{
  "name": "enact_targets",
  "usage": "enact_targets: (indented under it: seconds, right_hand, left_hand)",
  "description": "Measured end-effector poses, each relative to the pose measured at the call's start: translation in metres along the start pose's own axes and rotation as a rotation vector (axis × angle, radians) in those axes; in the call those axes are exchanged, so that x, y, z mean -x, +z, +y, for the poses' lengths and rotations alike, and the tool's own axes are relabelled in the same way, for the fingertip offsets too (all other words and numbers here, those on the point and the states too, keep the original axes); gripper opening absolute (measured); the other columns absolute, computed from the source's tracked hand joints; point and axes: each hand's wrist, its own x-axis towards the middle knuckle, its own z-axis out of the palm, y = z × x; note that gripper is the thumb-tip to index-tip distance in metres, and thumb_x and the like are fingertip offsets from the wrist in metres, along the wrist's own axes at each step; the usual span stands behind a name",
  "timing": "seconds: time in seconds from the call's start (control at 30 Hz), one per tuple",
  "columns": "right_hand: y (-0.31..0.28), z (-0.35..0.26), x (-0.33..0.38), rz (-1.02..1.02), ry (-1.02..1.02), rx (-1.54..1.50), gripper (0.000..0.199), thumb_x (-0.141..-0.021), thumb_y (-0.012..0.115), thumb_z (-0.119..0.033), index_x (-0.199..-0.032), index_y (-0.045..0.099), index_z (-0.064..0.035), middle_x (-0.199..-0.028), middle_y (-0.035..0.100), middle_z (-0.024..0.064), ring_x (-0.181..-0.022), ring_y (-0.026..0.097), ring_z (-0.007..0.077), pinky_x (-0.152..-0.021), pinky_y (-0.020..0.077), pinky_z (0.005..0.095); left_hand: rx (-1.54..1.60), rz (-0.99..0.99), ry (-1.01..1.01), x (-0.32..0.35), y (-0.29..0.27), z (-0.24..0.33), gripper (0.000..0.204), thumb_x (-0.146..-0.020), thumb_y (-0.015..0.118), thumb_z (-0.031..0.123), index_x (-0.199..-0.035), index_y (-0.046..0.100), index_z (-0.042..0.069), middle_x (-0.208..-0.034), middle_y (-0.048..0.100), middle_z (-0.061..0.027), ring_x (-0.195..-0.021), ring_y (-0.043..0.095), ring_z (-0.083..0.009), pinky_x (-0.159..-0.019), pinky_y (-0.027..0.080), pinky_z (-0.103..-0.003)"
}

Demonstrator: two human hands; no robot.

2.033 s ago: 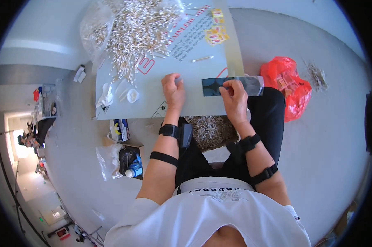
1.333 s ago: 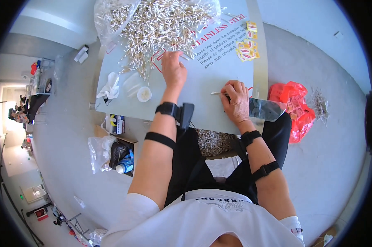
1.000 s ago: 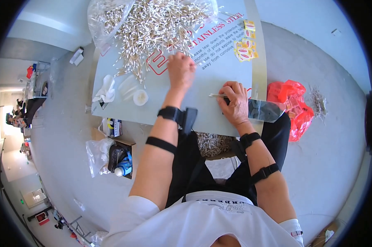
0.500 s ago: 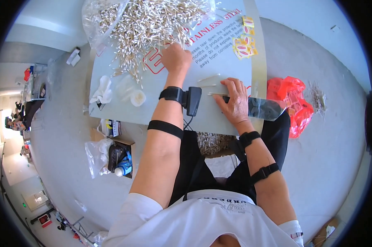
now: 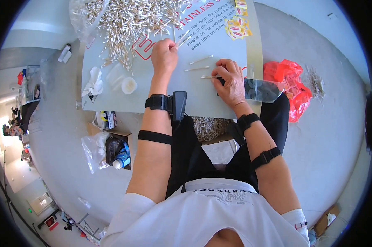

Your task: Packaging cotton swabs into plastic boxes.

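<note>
My left hand (image 5: 164,57) is closed in a pinch on cotton swabs (image 5: 183,39), which point up and to the right. It is at the near edge of a big heap of loose cotton swabs (image 5: 124,29). My right hand (image 5: 231,82) rests low over the table, fingers bent and closed around the ends of cotton swabs (image 5: 206,77) that stick out to its left. Beneath and beside it lies a dark, glossy plastic strip (image 5: 263,90). Two single swabs (image 5: 200,60) lie apart between my hands.
Clear plastic bag (image 5: 81,20) by the heap; yellow packets (image 5: 238,28) at the table's right edge. Crumpled white tissue (image 5: 94,81) and a round white tub (image 5: 129,85) lie left. Red plastic bag (image 5: 293,88) beyond the right edge; open carton (image 5: 124,144) below left.
My left hand has drawn back from the heap and now shows swabs between its fingers. My right hand stays beside the plastic strip. The whole view has shifted slightly.
</note>
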Motion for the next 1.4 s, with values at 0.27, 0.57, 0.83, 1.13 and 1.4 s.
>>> enact_targets:
  seconds: [0.27,0.57,0.83,1.13,1.4]
  right_hand:
    - [0.001,-0.001,0.0,0.03,0.026,0.017,0.028,-0.066,0.07,-0.011,-0.09,0.058,-0.0073,-0.107,0.057,0.0068,-0.101,0.054,0.0303,-0.089,0.0421,0.0412]
    - [-0.001,-0.001,0.0,0.038,0.011,0.03,0.027,-0.066,0.07,-0.011,-0.089,0.057,-0.0071,-0.106,0.057,0.0069,-0.099,0.054,0.0304,-0.088,0.0431,0.0409]
    - [0.0,-0.001,0.0,0.046,0.011,0.01,0.029,-0.066,0.071,-0.012,-0.091,0.056,-0.0067,-0.105,0.057,0.0076,-0.099,0.054,0.0307,-0.088,0.0428,0.0412]
    - [-0.001,-0.009,-0.003,0.049,0.051,-0.002,0.044,-0.066,0.074,-0.017,-0.106,0.058,-0.0075,-0.113,0.055,0.0103,-0.106,0.052,0.0311,-0.092,0.0407,0.0416]
    - [-0.002,-0.01,-0.001,0.002,0.026,0.064,0.049,-0.066,0.077,-0.022,-0.11,0.062,-0.0075,-0.117,0.052,0.0089,-0.11,0.051,0.0286,-0.093,0.04,0.0411]
  left_hand:
    - [-0.03,0.1,0.048,0.02,0.007,0.006,0.014,-0.074,0.071,0.003,-0.086,0.064,0.006,-0.087,0.06,-0.0105,-0.088,0.059,-0.0314,-0.074,0.048,-0.043]
    - [-0.05,0.159,0.239,0.016,0.005,0.015,0.014,-0.072,0.071,0.002,-0.082,0.063,0.007,-0.084,0.058,-0.0097,-0.087,0.058,-0.0322,-0.073,0.047,-0.044]
    - [0.033,0.114,0.221,0.026,0.009,0.016,0.011,-0.075,0.068,0.001,-0.082,0.064,0.008,-0.086,0.058,-0.0083,-0.089,0.057,-0.0302,-0.072,0.048,-0.041]
    - [-0.091,0.088,0.368,0.065,0.016,0.035,0.013,-0.073,0.071,0.006,-0.083,0.063,0.007,-0.087,0.058,-0.0083,-0.091,0.056,-0.0298,-0.074,0.048,-0.041]
    - [0.067,0.169,0.104,0.027,0.011,0.014,0.004,-0.078,0.065,0.009,-0.079,0.063,0.005,-0.081,0.061,-0.0115,-0.081,0.059,-0.0339,-0.075,0.048,-0.044]
